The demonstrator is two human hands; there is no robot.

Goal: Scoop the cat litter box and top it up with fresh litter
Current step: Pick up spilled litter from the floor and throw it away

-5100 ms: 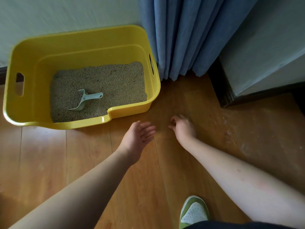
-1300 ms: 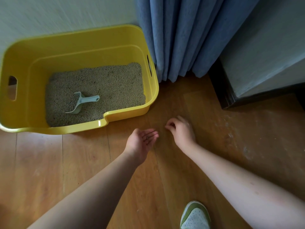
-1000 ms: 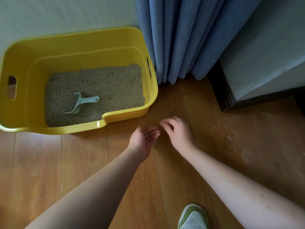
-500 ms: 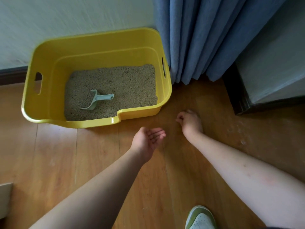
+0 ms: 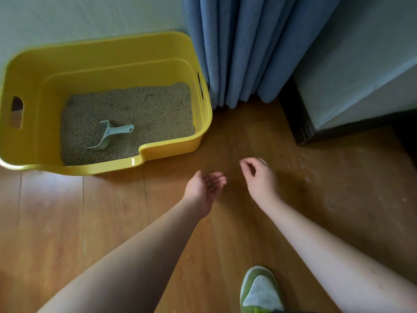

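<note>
Picking stray grains off floor: left hand cupped flat holding few, right hand fingers loosely curled; scoop untouched in litter box, top-up pending.

No legible text, labels, brands, numbers or signs in the head view. Checked the yellow litter box, scoop and green-and-white shoe: all unmarked.

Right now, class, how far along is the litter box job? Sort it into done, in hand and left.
Done: nothing certain; the scoop lies untouched on the litter in the yellow box. In hand: the cupped left hand carries a few dark specks; the right hand hovers curled above the floor. Left: scooping and topping up.
</note>
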